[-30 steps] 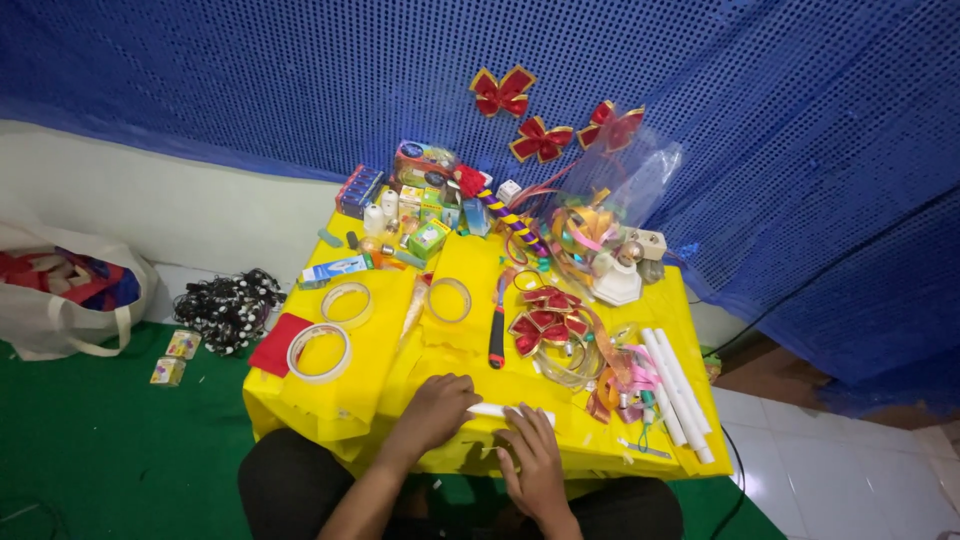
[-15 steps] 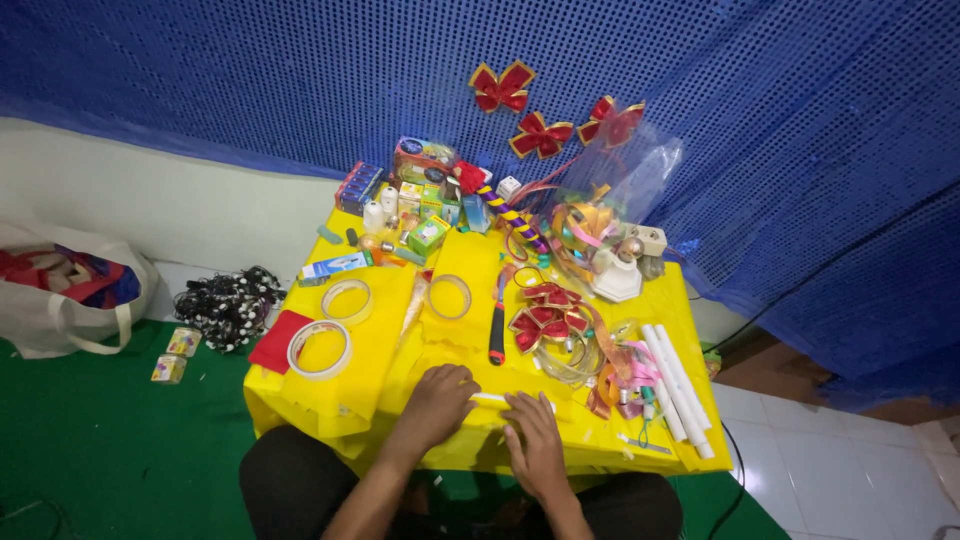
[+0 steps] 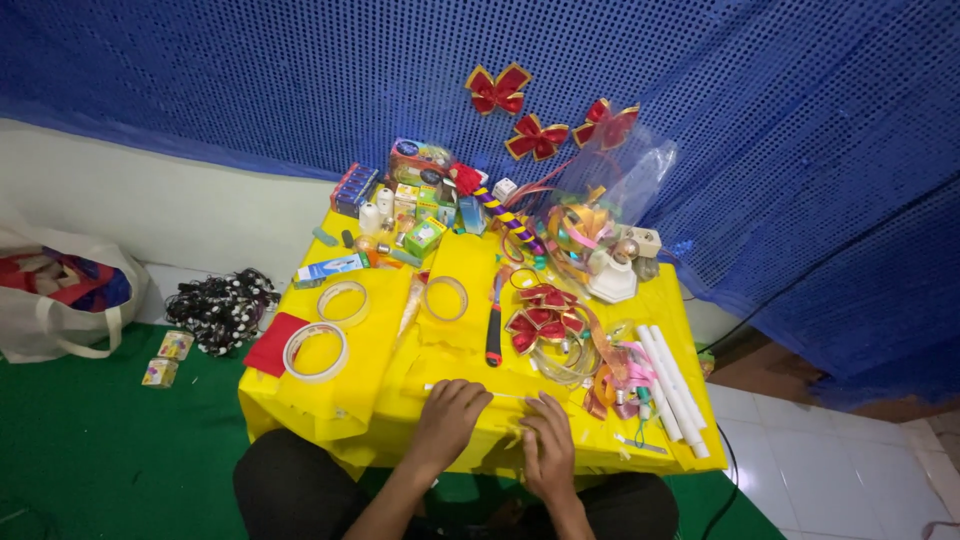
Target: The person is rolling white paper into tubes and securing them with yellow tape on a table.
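A thin white stick (image 3: 478, 391) lies along the near edge of the yellow table cover (image 3: 440, 360), running from my left hand (image 3: 448, 420) toward my right hand (image 3: 548, 450). My left hand rests palm down over it, fingers curled onto the stick and the cover; whether they actually pinch the stick I cannot tell. My right hand lies flat beside it, fingers spread and loose, pressing the yellow sheet with nothing clasped in it.

Just beyond my hands lies a red and black utility knife (image 3: 494, 335), pointing away from me. To its right sits a cluster of red bows (image 3: 545, 315) on a coil of clear ribbon, and further right several white tubes (image 3: 672, 385) lie side by side. To the left are three rolls of tape (image 3: 316, 351), one near the corner over a red card (image 3: 272, 343). Small boxes and bottles crowd the far edge. Three red and gold bows (image 3: 497, 88) hang on the blue sequinned cloth (image 3: 200, 70) behind. A white bag (image 3: 60, 300) stands on the green floor.
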